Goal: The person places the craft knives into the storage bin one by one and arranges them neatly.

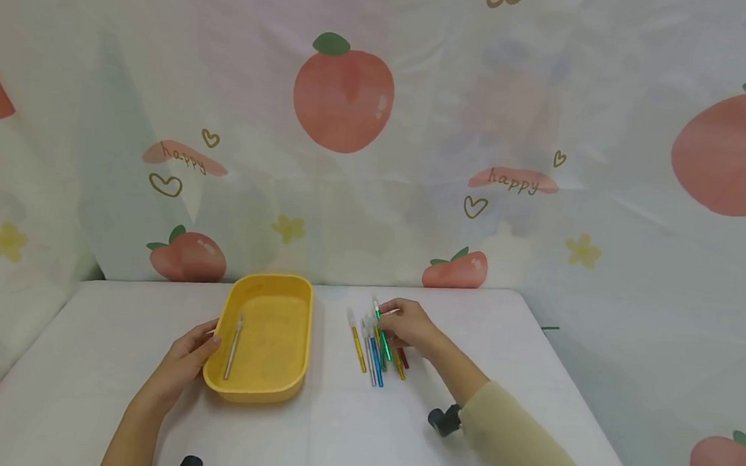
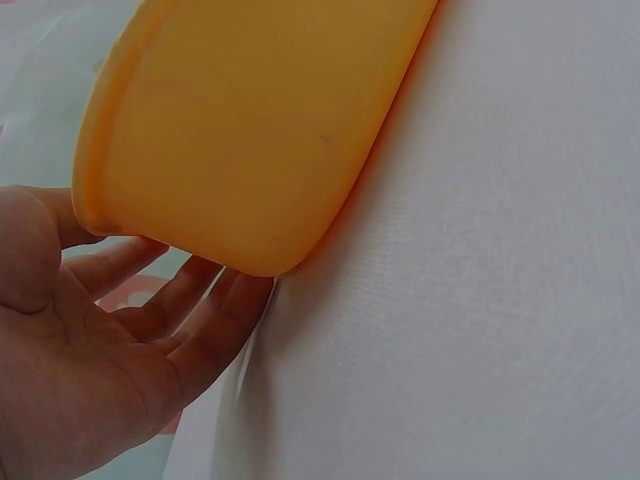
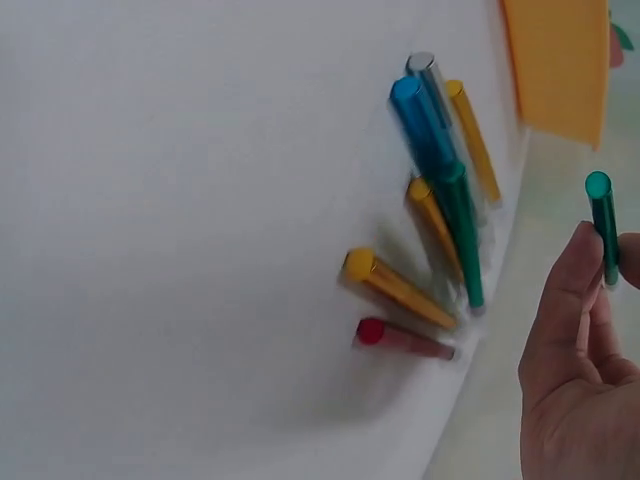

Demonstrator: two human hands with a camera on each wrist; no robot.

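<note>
My left hand [image 1: 177, 365] grips the left side of a yellow plastic tray [image 1: 277, 342], thumb at the rim and fingers along the outer wall. Inside the tray lies one silver pen-like tool [image 1: 233, 349] with a clear cap. My right hand [image 1: 410, 326] pinches a metallic green pen-like tool [image 3: 604, 225] between thumb and fingers, above a loose group of similar ones. That group includes a blue one [image 1: 375, 362], a yellow one [image 1: 358, 346] and a red one [image 3: 400, 340]. A second green one [image 3: 460, 230] lies across the others.
All of this is on a table with a white cover [image 1: 345, 440]. A fruit-patterned cloth [image 1: 387, 219] hangs behind the far edge and at both sides. Black wrist devices [image 1: 444, 420] show near both forearms.
</note>
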